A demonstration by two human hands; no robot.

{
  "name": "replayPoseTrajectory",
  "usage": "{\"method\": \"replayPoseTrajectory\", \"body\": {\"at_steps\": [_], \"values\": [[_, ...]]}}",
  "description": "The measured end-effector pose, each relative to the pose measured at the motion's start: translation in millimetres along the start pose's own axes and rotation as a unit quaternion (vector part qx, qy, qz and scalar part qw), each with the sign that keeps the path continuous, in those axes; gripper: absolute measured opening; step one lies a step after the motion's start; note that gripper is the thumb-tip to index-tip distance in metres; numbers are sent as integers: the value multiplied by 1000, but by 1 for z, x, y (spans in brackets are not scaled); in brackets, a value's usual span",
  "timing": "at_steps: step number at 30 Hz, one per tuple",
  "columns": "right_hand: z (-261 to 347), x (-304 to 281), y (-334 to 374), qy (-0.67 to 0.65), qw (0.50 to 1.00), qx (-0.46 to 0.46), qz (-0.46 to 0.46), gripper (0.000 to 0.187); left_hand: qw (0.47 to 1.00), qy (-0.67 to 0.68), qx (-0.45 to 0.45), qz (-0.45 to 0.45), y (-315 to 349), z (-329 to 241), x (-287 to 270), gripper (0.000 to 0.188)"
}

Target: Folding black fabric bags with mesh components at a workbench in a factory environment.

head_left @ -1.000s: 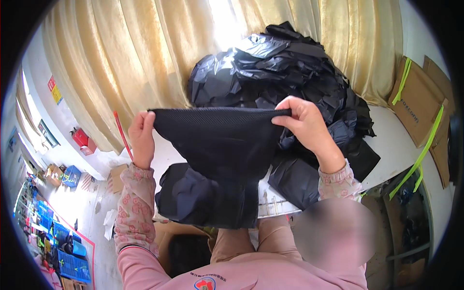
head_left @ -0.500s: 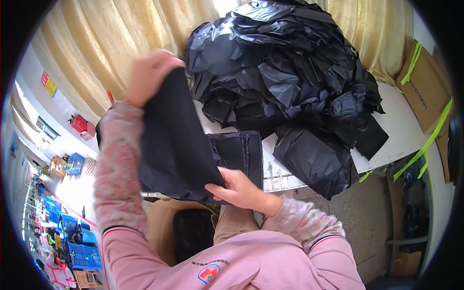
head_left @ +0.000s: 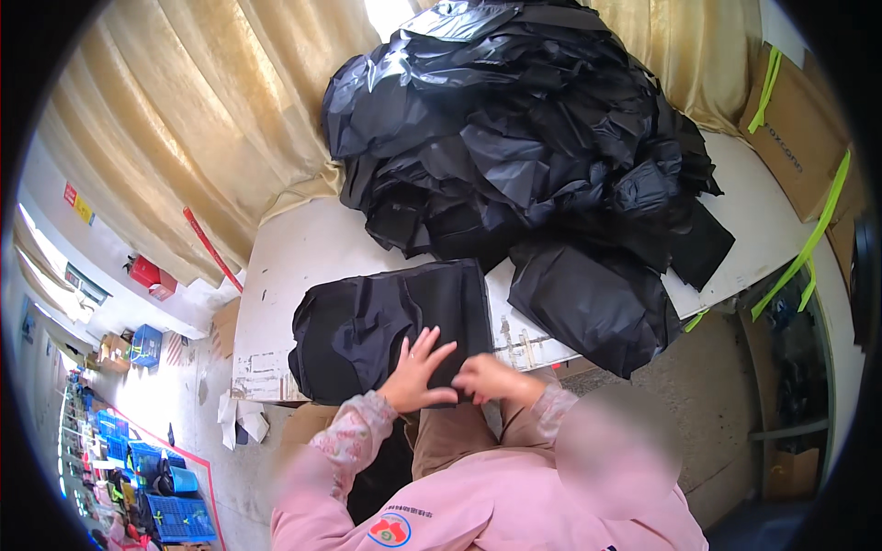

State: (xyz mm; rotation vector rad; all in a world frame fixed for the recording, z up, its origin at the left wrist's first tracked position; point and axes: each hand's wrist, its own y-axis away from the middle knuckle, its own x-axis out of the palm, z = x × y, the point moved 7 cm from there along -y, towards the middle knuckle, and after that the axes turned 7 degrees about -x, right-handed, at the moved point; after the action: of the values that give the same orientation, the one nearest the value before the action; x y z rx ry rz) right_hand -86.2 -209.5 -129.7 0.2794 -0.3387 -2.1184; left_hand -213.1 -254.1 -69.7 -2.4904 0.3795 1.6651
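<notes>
A flat black fabric piece (head_left: 459, 298) lies on the white table in front of me, its left part covered by a loose, wrinkled layer of thin black cloth (head_left: 367, 321). My left hand (head_left: 413, 372) rests on the near part of this piece, fingers spread and holding nothing. Close beside it, my right hand (head_left: 491, 379) is at the near right corner of the piece with its fingers curled together. Whatever may be between those fingertips is too small to make out.
A large heap of black pieces (head_left: 514, 138) covers the back of the white table (head_left: 285, 248). A separate black piece (head_left: 593, 303) hangs over the front edge at right. Cardboard (head_left: 781, 138) with green straps stands far right. Blue crates (head_left: 179, 519) are on the floor at left.
The black piece that both hands held raised at the left now lies flat on the table. My left hand came down and right, letting go; my right hand moved slightly right.
</notes>
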Motion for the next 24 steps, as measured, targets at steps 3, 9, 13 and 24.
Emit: {"method": "replayPoseTrajectory", "body": {"at_steps": [3, 9, 13, 24], "values": [[-22, -79, -42, -63, 984, -82, -145, 23, 995, -25, -40, 84, 17, -3, 34, 118], [9, -105, -111, -70, 978, -38, -193, 28, 994, -30, -106, 27, 30, 18, 67, 107], [30, -108, -134, 77, 982, -10, -174, 47, 996, -11, -89, 3, 32, 23, 71, 93], [62, -200, -150, -383, 833, -211, -339, 21, 995, 73, -63, -12, 31, 33, 76, 81]]}}
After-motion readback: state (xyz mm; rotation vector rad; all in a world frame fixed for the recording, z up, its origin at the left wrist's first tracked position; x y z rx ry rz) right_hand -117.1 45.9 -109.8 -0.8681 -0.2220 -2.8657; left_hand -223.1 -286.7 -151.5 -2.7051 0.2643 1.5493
